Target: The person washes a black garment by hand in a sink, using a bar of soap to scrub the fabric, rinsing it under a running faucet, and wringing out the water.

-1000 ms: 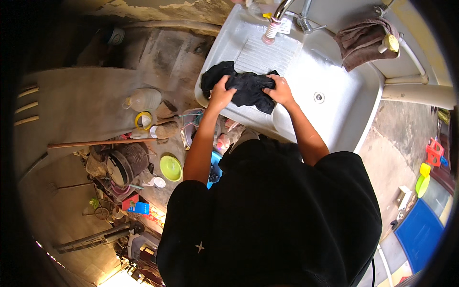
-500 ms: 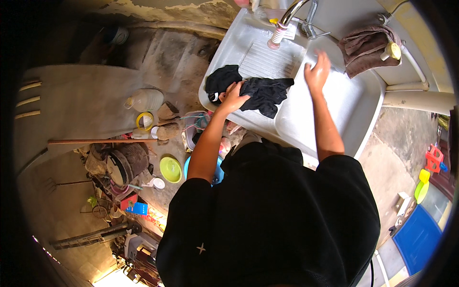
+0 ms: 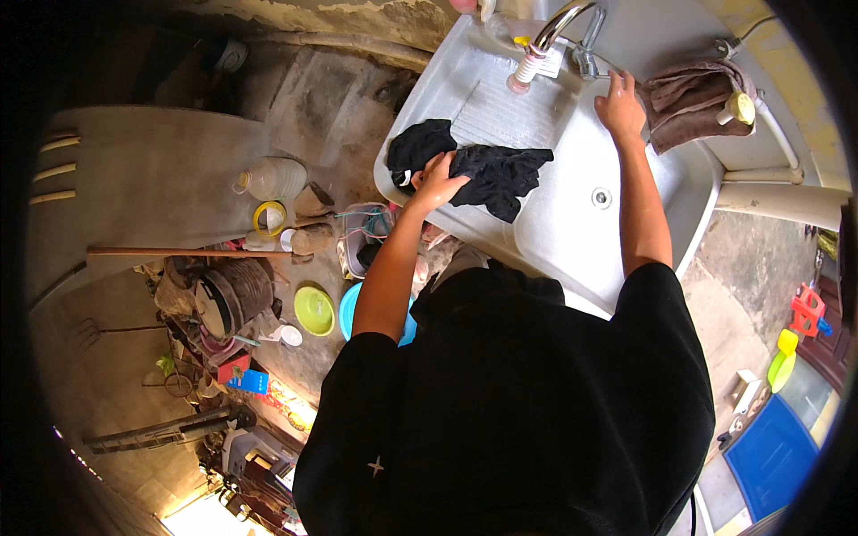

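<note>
A bunched black garment (image 3: 500, 174), which looks wet, lies over the ribbed board on the left side of the grey sink (image 3: 572, 223). My left hand (image 3: 436, 185) is closed on its middle, near a small white patch. Over the basin, my right hand (image 3: 621, 109) is raised with thumb apart and fingers stretched up, holding nothing. Its fingertips are at the lever of the chrome tap (image 3: 585, 58); whether they touch it is hard to see. I see no stream under the pink-and-white spout end (image 3: 521, 76).
A brown towel (image 3: 693, 103) hangs at the basin's right, by a pale yellow valve (image 3: 739, 108). Below the sink's left are a blue basin (image 3: 349, 313), a green basin (image 3: 314, 310) and a plastic jug (image 3: 277, 179). A blue panel (image 3: 773, 456) stands at lower right.
My right hand has moved up and right from over the basin to the tap lever. The basin's drain now shows. My left hand stays on the garment, and the view has shifted slightly.
</note>
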{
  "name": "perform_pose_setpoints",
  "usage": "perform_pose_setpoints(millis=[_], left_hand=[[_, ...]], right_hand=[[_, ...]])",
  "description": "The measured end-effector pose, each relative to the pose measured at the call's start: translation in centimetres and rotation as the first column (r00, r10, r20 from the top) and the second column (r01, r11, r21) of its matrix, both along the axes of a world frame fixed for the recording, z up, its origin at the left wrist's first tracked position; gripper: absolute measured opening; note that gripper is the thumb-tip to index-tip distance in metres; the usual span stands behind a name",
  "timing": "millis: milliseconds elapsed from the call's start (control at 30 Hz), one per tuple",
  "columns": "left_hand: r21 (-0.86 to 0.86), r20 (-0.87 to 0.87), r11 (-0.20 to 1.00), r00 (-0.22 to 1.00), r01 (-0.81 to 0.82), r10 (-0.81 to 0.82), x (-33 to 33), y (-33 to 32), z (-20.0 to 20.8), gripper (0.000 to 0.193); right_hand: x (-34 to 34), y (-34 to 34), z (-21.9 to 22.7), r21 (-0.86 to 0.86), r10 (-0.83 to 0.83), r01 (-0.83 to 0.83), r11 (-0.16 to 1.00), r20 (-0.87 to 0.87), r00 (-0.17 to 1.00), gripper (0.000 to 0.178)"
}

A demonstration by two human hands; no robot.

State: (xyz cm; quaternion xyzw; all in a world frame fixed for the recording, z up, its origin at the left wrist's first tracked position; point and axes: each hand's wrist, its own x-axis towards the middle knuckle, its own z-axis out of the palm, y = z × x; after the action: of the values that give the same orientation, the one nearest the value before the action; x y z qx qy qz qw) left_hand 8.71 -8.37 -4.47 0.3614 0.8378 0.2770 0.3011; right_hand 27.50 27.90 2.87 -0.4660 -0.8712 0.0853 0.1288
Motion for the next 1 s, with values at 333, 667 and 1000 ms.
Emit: perform_pose_setpoints(millis=[333,667,1000], left_hand=[[-0.085,-0.193,0.996,0.981,-0.006,-0.01,1.3,0.2,0.8,0.066],[-0.02,-0.123,0.999,0.992,0.038,-0.04,0.1,-0.2,-0.7,0.063],[-0.112,-0.247,0.993,0.969,-0.018,-0.01,1.8,0.4,1.6,0.065]], right_hand=[[12.8,-5.7,-21.0,-0.364,-0.154,0.187,0.912,0.119,0.981,0.07],[15.3,-13.0,-20.7,-0.445,0.032,0.267,0.855,0.558,0.829,0.091],[11.4,-5.4,-20.5,-0.662,0.33,0.046,0.748,0.431,0.84,0.051]])
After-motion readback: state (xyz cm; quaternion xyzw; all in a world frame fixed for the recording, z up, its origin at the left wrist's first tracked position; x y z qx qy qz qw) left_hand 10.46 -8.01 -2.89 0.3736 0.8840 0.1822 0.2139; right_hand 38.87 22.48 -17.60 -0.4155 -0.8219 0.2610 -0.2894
